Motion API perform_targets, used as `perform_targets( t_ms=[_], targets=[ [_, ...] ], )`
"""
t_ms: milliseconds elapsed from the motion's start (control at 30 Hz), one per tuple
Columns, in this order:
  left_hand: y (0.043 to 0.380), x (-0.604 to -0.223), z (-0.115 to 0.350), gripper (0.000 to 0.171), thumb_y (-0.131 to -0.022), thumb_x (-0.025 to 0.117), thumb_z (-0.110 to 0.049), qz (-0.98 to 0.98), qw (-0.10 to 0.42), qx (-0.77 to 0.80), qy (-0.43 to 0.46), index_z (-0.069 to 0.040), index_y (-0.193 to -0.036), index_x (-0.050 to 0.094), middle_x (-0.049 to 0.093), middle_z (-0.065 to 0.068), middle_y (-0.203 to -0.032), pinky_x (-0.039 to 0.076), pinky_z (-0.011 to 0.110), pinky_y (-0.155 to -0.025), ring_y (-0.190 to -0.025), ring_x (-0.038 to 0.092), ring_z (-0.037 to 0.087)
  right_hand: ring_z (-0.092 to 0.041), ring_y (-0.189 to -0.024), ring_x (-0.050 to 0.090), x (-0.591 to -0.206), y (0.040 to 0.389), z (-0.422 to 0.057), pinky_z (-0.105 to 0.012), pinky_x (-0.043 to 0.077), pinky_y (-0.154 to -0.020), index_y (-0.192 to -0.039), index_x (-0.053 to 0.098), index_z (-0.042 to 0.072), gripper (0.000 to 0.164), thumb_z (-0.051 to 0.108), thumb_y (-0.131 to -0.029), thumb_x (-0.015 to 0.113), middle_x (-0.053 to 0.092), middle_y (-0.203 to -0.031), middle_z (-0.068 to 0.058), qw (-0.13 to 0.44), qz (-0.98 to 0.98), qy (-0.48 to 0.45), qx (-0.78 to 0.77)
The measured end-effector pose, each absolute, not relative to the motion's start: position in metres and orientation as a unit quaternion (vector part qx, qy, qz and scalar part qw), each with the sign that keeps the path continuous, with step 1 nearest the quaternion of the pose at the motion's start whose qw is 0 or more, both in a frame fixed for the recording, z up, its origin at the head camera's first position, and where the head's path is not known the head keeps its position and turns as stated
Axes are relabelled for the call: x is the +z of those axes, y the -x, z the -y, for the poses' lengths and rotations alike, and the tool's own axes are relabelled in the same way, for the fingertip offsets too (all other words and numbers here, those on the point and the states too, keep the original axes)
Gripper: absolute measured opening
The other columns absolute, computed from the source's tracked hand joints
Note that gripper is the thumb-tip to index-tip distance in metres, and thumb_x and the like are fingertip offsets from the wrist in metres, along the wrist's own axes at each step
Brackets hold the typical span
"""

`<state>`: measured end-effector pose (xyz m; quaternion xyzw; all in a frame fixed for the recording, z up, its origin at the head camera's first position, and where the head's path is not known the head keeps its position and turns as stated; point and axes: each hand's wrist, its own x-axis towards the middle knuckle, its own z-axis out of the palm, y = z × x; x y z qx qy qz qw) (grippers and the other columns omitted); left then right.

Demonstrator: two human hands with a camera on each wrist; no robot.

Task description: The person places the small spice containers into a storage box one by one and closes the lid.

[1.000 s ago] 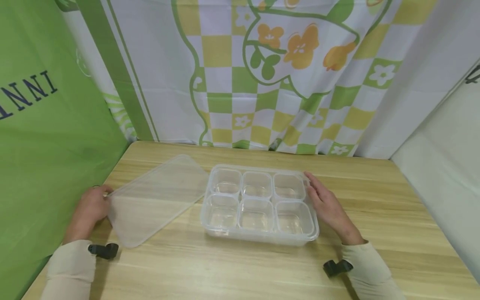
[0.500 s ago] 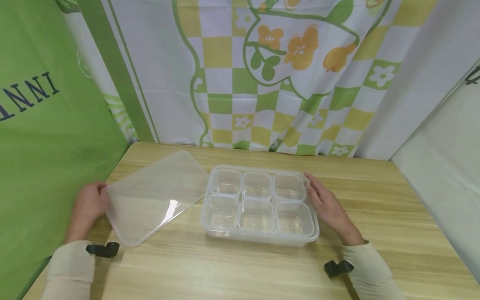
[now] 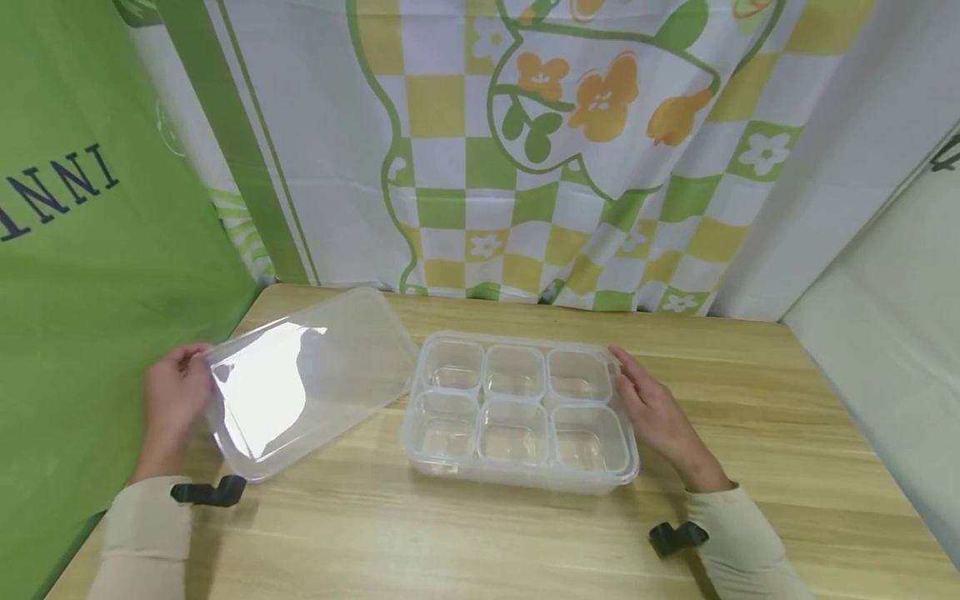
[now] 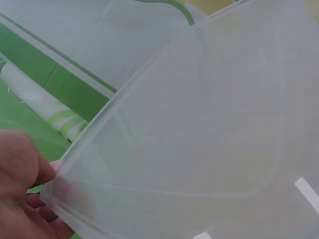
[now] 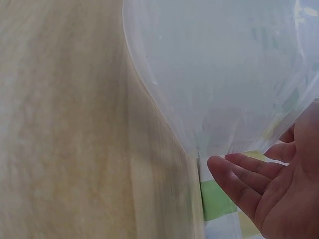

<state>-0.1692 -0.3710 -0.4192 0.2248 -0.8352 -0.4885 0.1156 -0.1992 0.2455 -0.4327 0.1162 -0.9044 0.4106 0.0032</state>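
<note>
My left hand point(image 3: 176, 387) pinches the left corner of a clear plastic lid point(image 3: 337, 375), which is tilted, its left end raised off the table. In the left wrist view the thumb lies over the edge of the lid point(image 4: 184, 114) and the other fingers are behind it. Right of the lid, a clear plastic container point(image 3: 517, 477) holds several small open compartments in two rows. My right hand point(image 3: 663, 421) rests along the container's right side. The right wrist view shows that hand point(image 5: 279, 189) with fairly straight fingers beside the container wall point(image 5: 214, 74).
The container stands on a wooden table point(image 3: 510, 542). A patterned curtain point(image 3: 487, 167) hangs behind the table's back edge. Green cloth point(image 3: 90, 275) borders the left side, and white cloth point(image 3: 892, 275) the right.
My left hand has raised the left end of the lid, tilting it further, and a bright reflection now covers part of it. The container and right hand have stayed put.
</note>
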Motion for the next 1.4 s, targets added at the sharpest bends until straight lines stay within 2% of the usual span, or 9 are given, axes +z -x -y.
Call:
perform_targets(
  t_ms=[100, 200, 233, 333, 500, 600, 733, 1067, 1400],
  targets=[
    [0.173, -0.418, 0.371, 0.030, -0.108, 0.042, -0.023, 0.801, 0.133, -0.526, -0.253, -0.014, -0.130, 0.062, 0.058, 0.004, -0.110, 0.052, 0.021, -0.062, -0.079, 0.057, 0.011, -0.043, -0.129, 0.051, -0.433, 0.199, -0.245, -0.062, 0.042, -0.103, -0.162, 0.029, 0.007, 0.053, 0.027, -0.113, 0.035, 0.041, -0.153, -0.032, 0.009, 0.905, -0.116, 0.410],
    [0.175, -0.416, 0.369, 0.020, -0.108, 0.046, -0.022, 0.766, 0.144, -0.563, -0.276, -0.027, -0.115, 0.063, 0.058, -0.006, -0.102, 0.051, 0.018, -0.063, -0.082, 0.056, 0.011, -0.039, -0.117, 0.054, -0.434, 0.199, -0.246, -0.058, 0.045, -0.098, -0.162, 0.030, 0.007, 0.053, 0.026, -0.113, 0.036, 0.043, -0.151, -0.032, 0.013, 0.905, -0.117, 0.409],
    [0.175, -0.416, 0.369, 0.019, -0.108, 0.047, -0.022, 0.756, 0.144, -0.574, -0.279, -0.028, -0.114, 0.064, 0.058, -0.007, -0.103, 0.051, 0.018, -0.063, -0.084, 0.056, 0.011, -0.039, -0.115, 0.054, -0.434, 0.199, -0.246, -0.057, 0.045, -0.097, -0.162, 0.030, 0.007, 0.053, 0.026, -0.113, 0.036, 0.043, -0.151, -0.032, 0.013, 0.905, -0.117, 0.408],
    [0.175, -0.414, 0.367, 0.019, -0.108, 0.048, -0.022, 0.731, 0.148, -0.601, -0.287, -0.027, -0.114, 0.065, 0.058, -0.006, -0.104, 0.050, 0.017, -0.063, -0.086, 0.054, 0.011, -0.038, -0.114, 0.054, -0.433, 0.199, -0.246, -0.057, 0.045, -0.097, -0.162, 0.030, 0.008, 0.053, 0.027, -0.113, 0.036, 0.044, -0.150, -0.032, 0.013, 0.905, -0.117, 0.408],
    [0.176, -0.414, 0.364, 0.018, -0.109, 0.046, -0.022, 0.707, 0.160, -0.623, -0.293, -0.027, -0.111, 0.063, 0.056, -0.003, -0.103, 0.048, 0.019, -0.055, -0.078, 0.053, 0.011, -0.039, -0.110, 0.054, -0.433, 0.199, -0.247, -0.056, 0.046, -0.093, -0.162, 0.030, 0.008, 0.053, 0.028, -0.113, 0.035, 0.046, -0.148, -0.032, 0.011, 0.907, -0.116, 0.405],
    [0.177, -0.414, 0.363, 0.018, -0.109, 0.045, -0.021, 0.687, 0.171, -0.641, -0.296, -0.025, -0.109, 0.062, 0.055, -0.003, -0.101, 0.048, 0.019, -0.052, -0.074, 0.053, 0.010, -0.043, -0.123, 0.054, -0.432, 0.198, -0.247, -0.060, 0.045, -0.099, -0.162, 0.029, 0.008, 0.054, 0.028, -0.113, 0.035, 0.043, -0.151, -0.032, 0.006, 0.906, -0.116, 0.407],
    [0.179, -0.413, 0.361, 0.017, -0.109, 0.047, -0.018, 0.659, 0.192, -0.666, -0.292, -0.022, -0.108, 0.063, 0.056, -0.002, -0.098, 0.048, 0.018, -0.051, -0.069, 0.054, 0.008, -0.048, -0.138, 0.042, -0.431, 0.198, -0.247, -0.065, 0.037, -0.107, -0.163, 0.027, 0.009, 0.054, 0.029, -0.113, 0.035, 0.037, -0.156, -0.031, -0.001, 0.905, -0.114, 0.411],
    [0.181, -0.408, 0.356, 0.015, -0.108, 0.050, -0.015, 0.598, 0.239, -0.717, -0.268, -0.015, -0.110, 0.065, 0.061, 0.000, -0.091, 0.049, 0.017, -0.049, -0.063, 0.055, 0.007, -0.049, -0.138, 0.041, -0.430, 0.199, -0.246, -0.065, 0.036, -0.108, -0.163, 0.028, 0.008, 0.054, 0.029, -0.113, 0.036, 0.041, -0.153, -0.031, -0.001, 0.900, -0.114, 0.420],
    [0.186, -0.405, 0.348, 0.019, -0.106, 0.056, -0.016, 0.531, 0.276, -0.768, -0.228, -0.007, -0.119, 0.068, 0.066, 0.003, -0.099, 0.052, 0.018, -0.053, -0.065, 0.059, 0.010, -0.048, -0.139, 0.042, -0.431, 0.200, -0.246, -0.064, 0.036, -0.109, -0.162, 0.029, 0.006, 0.054, 0.027, -0.113, 0.037, 0.041, -0.154, -0.030, -0.001, 0.902, -0.116, 0.417]
  ],
)
